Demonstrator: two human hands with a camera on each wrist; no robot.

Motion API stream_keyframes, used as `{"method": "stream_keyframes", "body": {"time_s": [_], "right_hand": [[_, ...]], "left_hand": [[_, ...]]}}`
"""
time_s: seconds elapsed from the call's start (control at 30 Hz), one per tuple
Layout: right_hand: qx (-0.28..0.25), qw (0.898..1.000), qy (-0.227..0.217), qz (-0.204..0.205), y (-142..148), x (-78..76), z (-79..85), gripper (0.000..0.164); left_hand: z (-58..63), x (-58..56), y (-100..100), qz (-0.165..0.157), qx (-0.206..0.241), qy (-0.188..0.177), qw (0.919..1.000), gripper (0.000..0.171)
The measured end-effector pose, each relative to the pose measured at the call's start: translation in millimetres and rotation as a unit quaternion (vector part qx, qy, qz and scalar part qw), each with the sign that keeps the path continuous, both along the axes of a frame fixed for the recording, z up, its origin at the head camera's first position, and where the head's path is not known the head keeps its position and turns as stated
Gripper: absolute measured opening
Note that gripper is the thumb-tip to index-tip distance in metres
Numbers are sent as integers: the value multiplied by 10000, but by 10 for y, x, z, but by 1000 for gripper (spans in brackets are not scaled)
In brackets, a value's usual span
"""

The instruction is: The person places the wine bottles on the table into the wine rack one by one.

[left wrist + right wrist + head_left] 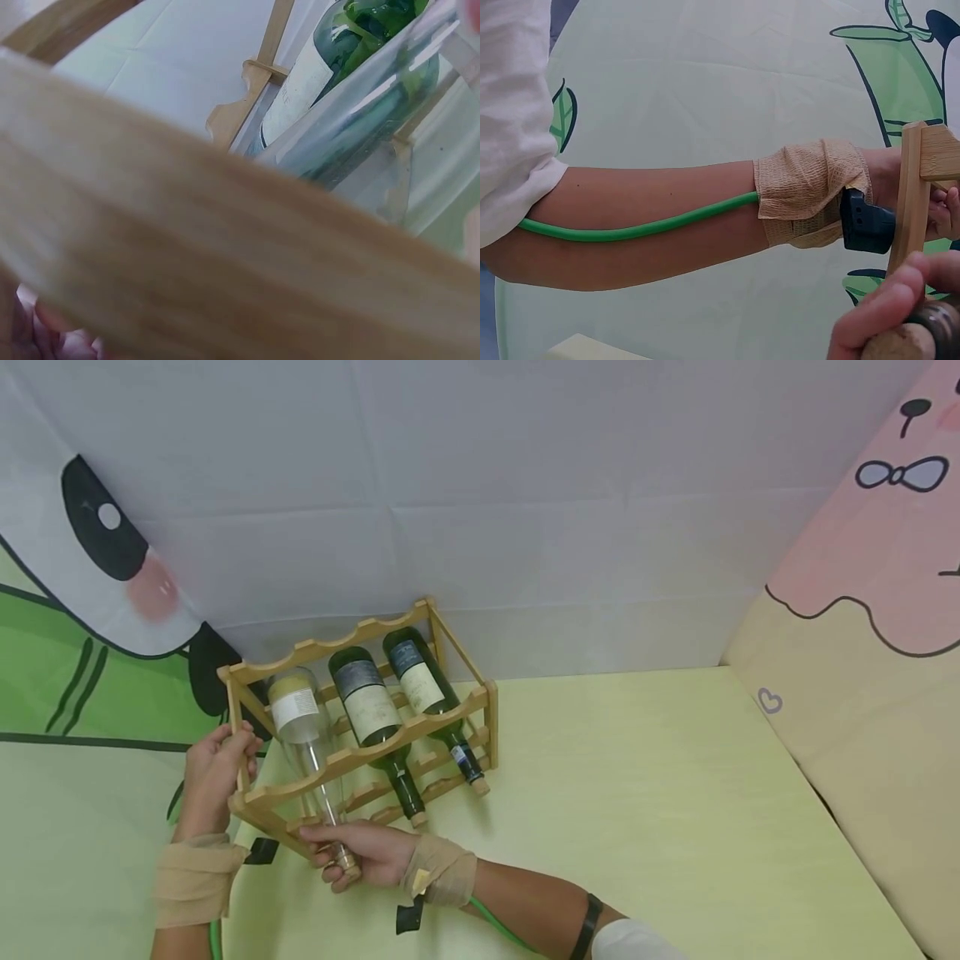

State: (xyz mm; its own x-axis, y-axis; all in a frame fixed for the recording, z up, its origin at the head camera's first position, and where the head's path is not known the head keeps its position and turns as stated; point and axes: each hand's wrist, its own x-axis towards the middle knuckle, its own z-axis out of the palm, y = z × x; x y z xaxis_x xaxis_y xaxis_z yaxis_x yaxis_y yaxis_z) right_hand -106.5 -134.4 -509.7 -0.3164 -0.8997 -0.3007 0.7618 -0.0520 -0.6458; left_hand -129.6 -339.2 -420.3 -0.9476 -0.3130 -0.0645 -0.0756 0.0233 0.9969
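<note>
A wooden wine rack (491,727) stands tilted at the table's back left, with bottles lying in it. My left hand (210,772) grips its left end post; in the left wrist view a blurred wooden bar (187,232) covers much of the scene. With fingers and thumb, my right hand (378,852) holds the corked neck of a clear glass bottle (294,706), whose body lies in the leftmost slot. The cork (900,343) shows close up in the right wrist view. Beside it rest two green wine bottles (371,710), necks pointing toward me.
The pale yellow-green table (637,777) extends to the right of the rack. A grey-white cloth (562,552) hangs behind it, and printed cartoon panels (847,635) stand at the sides. Each wrist has a tan bandage (450,870) and a green cable (630,229).
</note>
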Motion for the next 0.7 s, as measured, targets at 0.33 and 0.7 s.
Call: {"method": "stream_keyframes", "body": {"time_s": [0.33, 0.7], "right_hand": [[219, 9994, 152, -210, -1, -2, -26, 12], [407, 9841, 1702, -307, 462, 95, -193, 41]], "left_hand": [[2, 8, -5, 15, 56, -36, 10000, 19], [-9, 11, -61, 231, -554, -275, 9978, 38]]}}
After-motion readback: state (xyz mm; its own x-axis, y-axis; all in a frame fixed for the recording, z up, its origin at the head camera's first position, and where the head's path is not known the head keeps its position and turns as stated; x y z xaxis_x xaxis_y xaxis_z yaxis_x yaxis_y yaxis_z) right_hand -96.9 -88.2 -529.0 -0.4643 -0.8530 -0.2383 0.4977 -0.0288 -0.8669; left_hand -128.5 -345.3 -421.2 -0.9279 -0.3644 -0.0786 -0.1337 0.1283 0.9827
